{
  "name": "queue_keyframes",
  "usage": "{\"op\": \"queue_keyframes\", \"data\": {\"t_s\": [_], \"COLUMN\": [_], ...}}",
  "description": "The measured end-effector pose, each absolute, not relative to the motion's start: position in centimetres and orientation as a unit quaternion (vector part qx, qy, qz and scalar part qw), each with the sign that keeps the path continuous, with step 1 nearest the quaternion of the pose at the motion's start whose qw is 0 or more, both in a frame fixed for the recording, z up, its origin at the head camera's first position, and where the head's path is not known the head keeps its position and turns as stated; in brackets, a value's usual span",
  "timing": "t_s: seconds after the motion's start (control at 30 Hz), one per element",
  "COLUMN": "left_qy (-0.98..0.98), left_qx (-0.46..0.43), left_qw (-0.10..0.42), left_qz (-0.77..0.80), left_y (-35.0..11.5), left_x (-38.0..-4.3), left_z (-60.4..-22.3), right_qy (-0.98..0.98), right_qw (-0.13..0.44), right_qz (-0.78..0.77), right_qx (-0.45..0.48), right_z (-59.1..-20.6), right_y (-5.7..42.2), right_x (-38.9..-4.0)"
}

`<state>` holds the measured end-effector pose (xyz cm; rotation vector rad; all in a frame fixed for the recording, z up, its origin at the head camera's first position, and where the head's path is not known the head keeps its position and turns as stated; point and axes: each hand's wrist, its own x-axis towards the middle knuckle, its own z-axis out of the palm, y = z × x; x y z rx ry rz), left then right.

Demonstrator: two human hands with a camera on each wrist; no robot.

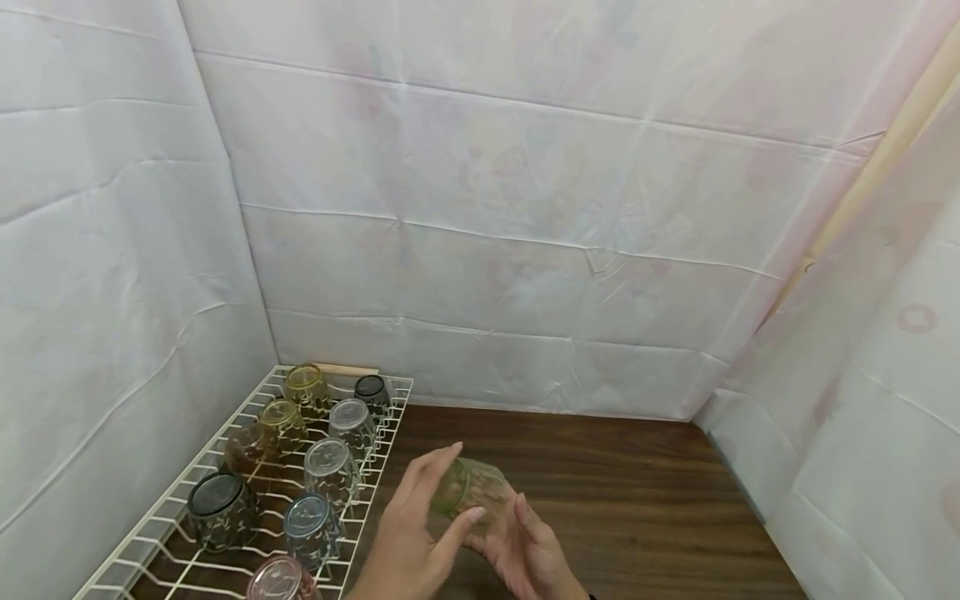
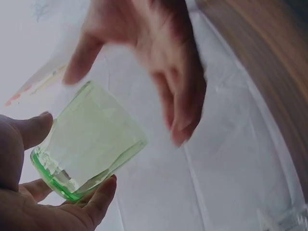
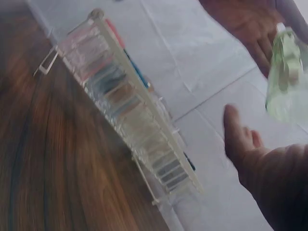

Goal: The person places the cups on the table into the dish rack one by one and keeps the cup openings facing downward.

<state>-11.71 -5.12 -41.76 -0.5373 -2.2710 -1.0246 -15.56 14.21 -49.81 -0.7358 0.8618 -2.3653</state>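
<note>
In the head view, a light green drinking glass (image 1: 480, 485) is tilted on its side above the table, its thicker green base toward the left. My left hand (image 1: 412, 521) grips it near that base, thumb on one side and fingers on the other, as the left wrist view of the glass (image 2: 91, 139) shows too. Close by the rim end is my right hand (image 1: 536, 546), its fingers spread. In the left wrist view a gap shows between the right hand (image 2: 149, 53) and the glass. The right wrist view catches the glass (image 3: 286, 82) at its edge.
Left on the dark wooden table (image 1: 630, 492) stands a white wire rack (image 1: 367, 508). It carries several upturned glasses, among them a dark grey one (image 1: 221, 508), a blue one (image 1: 311, 529) and a pink one (image 1: 281, 581). White sheeting (image 1: 487, 208) encloses the table.
</note>
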Motion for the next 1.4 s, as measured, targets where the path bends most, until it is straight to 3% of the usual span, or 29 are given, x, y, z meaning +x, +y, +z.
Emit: {"op": "queue_keyframes", "data": {"t_s": [0.2,0.47,0.67,0.87,0.93,1.17,1.4], "left_qy": [-0.837,-0.847,-0.842,-0.832,-0.838,-0.844,-0.877], "left_qx": [-0.153,0.052,0.182,0.31,0.326,0.334,0.317], "left_qw": [0.395,0.405,0.353,0.265,0.244,0.24,0.172], "left_qz": [-0.347,-0.341,-0.366,-0.377,-0.364,-0.344,-0.319], "left_y": [-9.8,-16.9,-22.1,-25.1,-25.6,-26.5,-29.1], "left_x": [-11.3,-8.5,-7.0,-6.4,-6.5,-7.2,-8.2], "left_z": [-41.2,-41.4,-41.6,-42.8,-43.5,-46.1,-48.4], "right_qy": [0.39,0.387,0.421,0.432,0.428,0.413,0.399], "right_qw": [0.234,0.218,0.2,0.183,0.181,0.175,0.16], "right_qz": [-0.845,-0.851,-0.849,-0.853,-0.855,-0.865,-0.871], "right_qx": [-0.282,-0.282,-0.249,-0.23,-0.229,-0.226,-0.24], "right_z": [-49.9,-50.5,-50.6,-50.6,-50.6,-50.8,-51.2], "right_y": [15.1,16.8,18.3,20.0,20.4,20.9,21.4], "right_x": [-16.2,-16.2,-16.1,-15.9,-15.8,-15.6,-15.6]}}
